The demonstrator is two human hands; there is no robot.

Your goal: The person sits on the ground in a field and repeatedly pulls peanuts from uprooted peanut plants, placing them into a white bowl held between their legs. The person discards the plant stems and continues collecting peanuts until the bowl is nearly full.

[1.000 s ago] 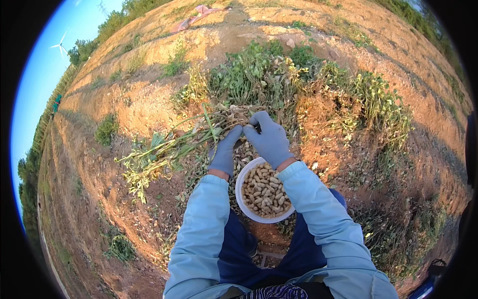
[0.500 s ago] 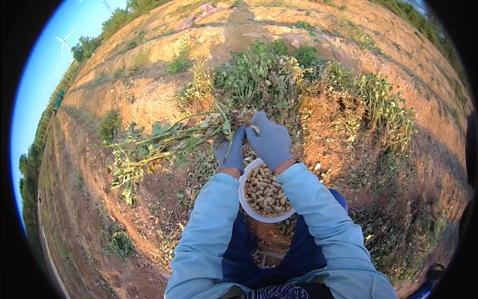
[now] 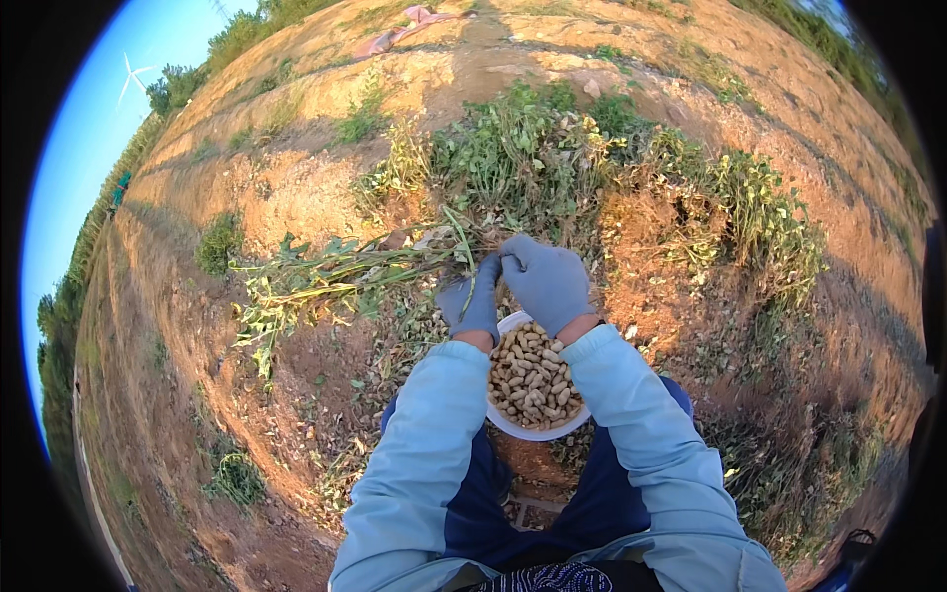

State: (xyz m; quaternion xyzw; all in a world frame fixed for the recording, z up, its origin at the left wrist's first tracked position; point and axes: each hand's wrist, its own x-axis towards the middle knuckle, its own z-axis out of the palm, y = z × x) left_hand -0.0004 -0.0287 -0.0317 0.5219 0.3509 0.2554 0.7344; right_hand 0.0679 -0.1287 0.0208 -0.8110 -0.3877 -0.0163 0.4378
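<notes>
I see both hands gloved in grey-blue, raised just above a white bowl [image 3: 521, 422] that sits between the knees and is heaped with pale peanuts [image 3: 531, 380]. The left hand [image 3: 472, 301] is clenched around the stalk end of an uprooted peanut plant [image 3: 330, 271], whose green stems and leaves stretch away to the left over the bare soil. The right hand [image 3: 546, 281] is curled shut close against the left, its fingertips meeting the plant at the root end; what exactly it pinches I cannot tell, since the glove covers it. Both sleeves are light blue. Beyond the hands lies a heap of pulled plants [image 3: 552, 163], green tops mixed with yellowing leaves, on dry orange earth. A wind turbine [image 3: 130, 77] stands far off at the upper left against blue sky.
</notes>
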